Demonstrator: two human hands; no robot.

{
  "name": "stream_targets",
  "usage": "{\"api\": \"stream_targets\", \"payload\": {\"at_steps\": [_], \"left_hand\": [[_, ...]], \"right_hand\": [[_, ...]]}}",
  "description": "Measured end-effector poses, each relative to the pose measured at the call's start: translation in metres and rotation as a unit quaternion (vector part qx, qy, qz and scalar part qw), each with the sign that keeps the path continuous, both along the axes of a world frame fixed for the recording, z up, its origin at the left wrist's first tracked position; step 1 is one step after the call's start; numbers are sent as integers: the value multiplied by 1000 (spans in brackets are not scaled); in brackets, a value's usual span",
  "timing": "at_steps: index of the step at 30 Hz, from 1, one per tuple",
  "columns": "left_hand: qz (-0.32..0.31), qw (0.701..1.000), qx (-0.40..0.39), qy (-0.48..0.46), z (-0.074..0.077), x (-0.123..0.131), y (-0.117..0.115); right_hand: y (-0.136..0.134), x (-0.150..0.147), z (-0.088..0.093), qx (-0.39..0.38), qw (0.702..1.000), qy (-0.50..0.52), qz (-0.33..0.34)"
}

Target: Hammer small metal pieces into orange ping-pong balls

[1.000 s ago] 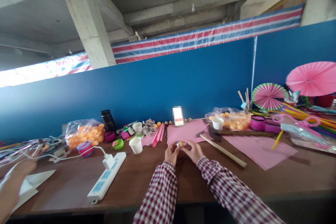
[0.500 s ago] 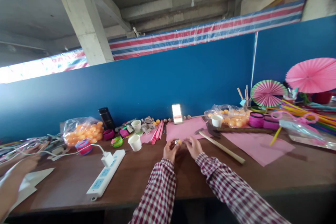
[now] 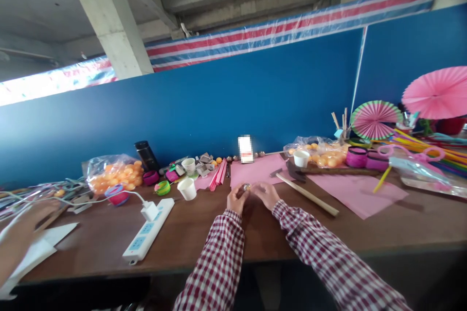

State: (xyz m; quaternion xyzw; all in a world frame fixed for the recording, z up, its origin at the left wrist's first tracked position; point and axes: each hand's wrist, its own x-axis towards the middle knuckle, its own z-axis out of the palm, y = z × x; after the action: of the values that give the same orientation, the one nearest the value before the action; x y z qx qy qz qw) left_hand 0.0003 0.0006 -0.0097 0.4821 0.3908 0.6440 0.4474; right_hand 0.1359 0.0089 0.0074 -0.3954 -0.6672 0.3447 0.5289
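Both my hands meet over the brown table (image 3: 219, 238), just in front of a pink paper sheet (image 3: 255, 174). My left hand (image 3: 237, 199) and my right hand (image 3: 267, 194) pinch a small shiny object (image 3: 246, 187) between their fingertips; it is too small to name. Both arms wear red-and-white checked sleeves. A wooden-handled hammer (image 3: 308, 195) lies just right of my right hand. A white paper cup (image 3: 188, 188) stands to the left of my left hand.
A white power strip (image 3: 148, 235) with a plugged charger lies at left. Bags of orange balls (image 3: 113, 175) (image 3: 321, 153), tape rolls (image 3: 359, 157), pink paper fans (image 3: 436, 92) and coloured sticks crowd the back and right. Another person's hand (image 3: 22, 233) rests on white paper at far left.
The camera has tilted, so everything sits a little higher in view. My hands keep pinching the small object together. The other person's hand at left has shifted slightly.
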Motion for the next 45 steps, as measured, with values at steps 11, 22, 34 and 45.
{"api": "stream_targets", "payload": {"at_steps": [11, 22, 34, 45], "left_hand": [[13, 1000, -7, 20, 1, 0, 1], [14, 1000, 12, 14, 3, 2, -1], [16, 999, 17, 22, 0, 1, 1], [28, 999, 12, 29, 5, 2, -2]], "right_hand": [[-3, 0, 3, -10, 1000, 2, 17], [-3, 0, 2, -4, 1000, -15, 23], [-5, 1, 6, -10, 999, -25, 28], [-5, 0, 4, -13, 999, -28, 28]]}}
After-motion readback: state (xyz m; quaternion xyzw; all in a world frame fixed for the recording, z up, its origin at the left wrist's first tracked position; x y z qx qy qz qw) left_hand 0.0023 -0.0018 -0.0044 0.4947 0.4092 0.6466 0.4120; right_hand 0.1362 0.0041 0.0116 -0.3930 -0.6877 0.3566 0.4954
